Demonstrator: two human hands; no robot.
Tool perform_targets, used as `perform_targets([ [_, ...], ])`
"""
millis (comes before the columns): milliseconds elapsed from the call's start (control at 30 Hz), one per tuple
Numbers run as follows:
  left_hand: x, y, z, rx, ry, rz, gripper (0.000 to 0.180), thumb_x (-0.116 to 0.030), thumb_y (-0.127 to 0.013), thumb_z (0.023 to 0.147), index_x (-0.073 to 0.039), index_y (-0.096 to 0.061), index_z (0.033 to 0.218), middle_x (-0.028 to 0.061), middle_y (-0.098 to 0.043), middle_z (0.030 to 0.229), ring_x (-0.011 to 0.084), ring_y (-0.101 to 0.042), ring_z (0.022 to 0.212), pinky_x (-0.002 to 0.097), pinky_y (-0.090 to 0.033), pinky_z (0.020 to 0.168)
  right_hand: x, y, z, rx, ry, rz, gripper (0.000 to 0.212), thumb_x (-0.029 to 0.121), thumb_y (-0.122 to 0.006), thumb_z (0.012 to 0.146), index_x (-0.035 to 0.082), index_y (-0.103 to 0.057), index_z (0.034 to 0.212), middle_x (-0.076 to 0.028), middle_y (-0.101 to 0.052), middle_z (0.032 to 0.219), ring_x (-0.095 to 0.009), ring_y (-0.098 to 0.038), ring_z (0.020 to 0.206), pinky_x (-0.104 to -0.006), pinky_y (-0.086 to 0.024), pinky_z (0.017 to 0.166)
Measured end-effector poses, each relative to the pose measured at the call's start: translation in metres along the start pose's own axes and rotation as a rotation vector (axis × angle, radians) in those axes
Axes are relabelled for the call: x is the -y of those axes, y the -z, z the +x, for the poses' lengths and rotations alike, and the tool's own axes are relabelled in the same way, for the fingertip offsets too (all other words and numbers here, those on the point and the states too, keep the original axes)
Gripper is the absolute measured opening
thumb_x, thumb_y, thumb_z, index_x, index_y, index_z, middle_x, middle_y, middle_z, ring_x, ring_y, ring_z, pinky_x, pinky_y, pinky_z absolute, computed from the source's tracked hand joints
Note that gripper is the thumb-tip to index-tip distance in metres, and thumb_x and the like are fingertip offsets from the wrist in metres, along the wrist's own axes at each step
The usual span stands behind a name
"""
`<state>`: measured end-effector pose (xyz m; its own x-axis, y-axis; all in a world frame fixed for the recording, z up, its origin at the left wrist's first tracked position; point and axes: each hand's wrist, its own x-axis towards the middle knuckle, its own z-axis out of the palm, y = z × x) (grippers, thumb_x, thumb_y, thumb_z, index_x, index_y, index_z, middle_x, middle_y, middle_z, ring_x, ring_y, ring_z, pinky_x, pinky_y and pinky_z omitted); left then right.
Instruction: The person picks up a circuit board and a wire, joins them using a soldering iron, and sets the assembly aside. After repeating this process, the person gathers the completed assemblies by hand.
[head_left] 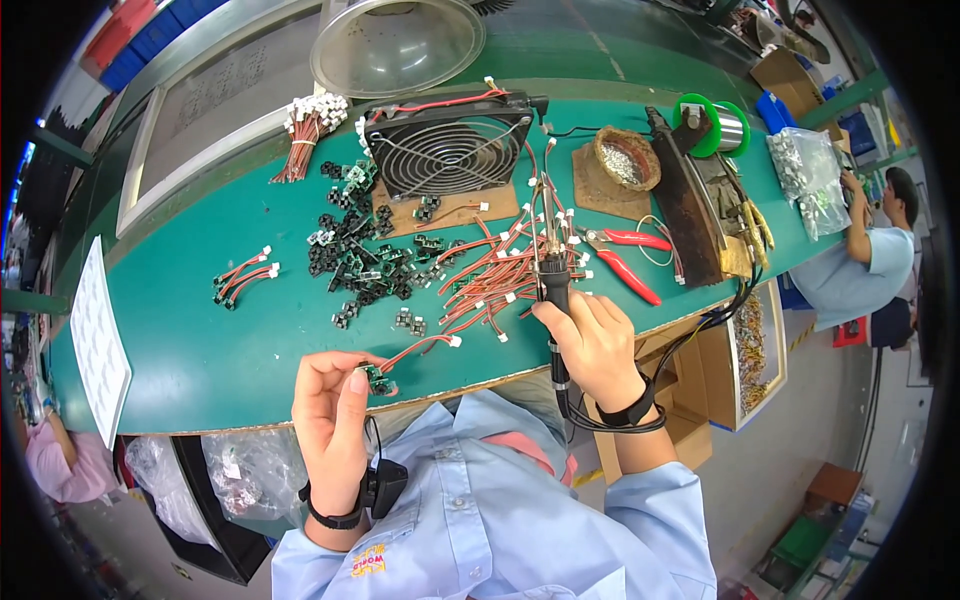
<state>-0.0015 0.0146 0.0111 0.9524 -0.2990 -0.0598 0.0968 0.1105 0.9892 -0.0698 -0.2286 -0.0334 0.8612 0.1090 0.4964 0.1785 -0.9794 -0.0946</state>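
Note:
My left hand pinches a small green circuit board between thumb and fingers, just over the near edge of the green table. From this board a red-and-dark wire lead runs right to a white plug. My right hand is wrapped round the black handle of a soldering iron, whose tip points away from me over the wires. Beneath the iron lies a heap of red wire leads with white plugs. Left of it sits a pile of small black-and-green boards.
A black fan stands at the back, beside a bundle of wires. Red-handled cutters, a round dish and a solder spool lie to the right. Several wired boards rest at left. A co-worker sits at far right.

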Motion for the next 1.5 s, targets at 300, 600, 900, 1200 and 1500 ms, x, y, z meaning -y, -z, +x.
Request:
perform_targets([
  [300,0.006,0.004,0.004,0.004,-0.053,0.176,0.011,-0.004,-0.047,0.090,0.000,-0.049,0.100,0.0054,-0.055,0.092,0.0095,-0.050,0.083,0.0227,-0.041,0.073,-0.006,0.009,-0.012,-0.046,-0.013,0.092,0.021,0.010,-0.061,0.072,0.012,-0.061,0.093,-0.006,-0.052,0.073,-0.022,-0.054,0.061,-0.0315,-0.043,0.049],
  [600,-0.024,0.002,-0.020,-0.123,-0.019,0.327,0.015,-0.013,-0.048,0.092,0.000,-0.052,0.099,0.0056,-0.050,0.090,0.0146,-0.046,0.083,0.0264,-0.039,0.079,0.001,-0.008,-0.016,-0.159,-0.074,0.046,0.032,0.007,-0.056,0.070,0.011,-0.054,0.102,-0.005,-0.049,0.075,-0.019,-0.055,0.065,-0.0297,-0.045,0.055],
  [900,-0.019,-0.003,-0.006,0.054,-0.072,0.237,0.017,-0.007,-0.054,0.089,0.001,-0.053,0.104,0.0079,-0.054,0.095,0.0155,-0.050,0.087,0.0271,-0.041,0.080,0.029,-0.005,0.013,-0.530,-0.337,0.783,0.036,-0.004,-0.063,0.075,0.008,-0.049,0.107,-0.004,-0.057,0.089,-0.016,-0.058,0.071,-0.0237,-0.047,0.059],
  [1200,-0.018,-0.043,0.000,0.162,-0.118,0.264,0.022,-0.007,-0.055,0.089,0.001,-0.052,0.109,0.0110,-0.056,0.101,0.0170,-0.053,0.088,0.0274,-0.043,0.079,0.049,0.009,0.030,-0.556,-0.266,0.936,0.032,-0.003,-0.068,0.075,0.007,-0.051,0.099,-0.003,-0.060,0.088,-0.016,-0.060,0.079,-0.0251,-0.046,0.071],
  [1500,-0.007,-0.023,-0.008,-0.024,-0.035,0.207,0.016,0.003,-0.051,0.085,0.001,-0.050,0.102,0.0067,-0.055,0.098,0.0112,-0.053,0.091,0.0237,-0.042,0.079,0.061,0.021,0.027,-0.396,-0.444,1.202,0.037,-0.006,-0.066,0.076,0.006,-0.043,0.103,-0.009,-0.061,0.085,-0.015,-0.063,0.077,-0.0270,-0.050,0.070],
])
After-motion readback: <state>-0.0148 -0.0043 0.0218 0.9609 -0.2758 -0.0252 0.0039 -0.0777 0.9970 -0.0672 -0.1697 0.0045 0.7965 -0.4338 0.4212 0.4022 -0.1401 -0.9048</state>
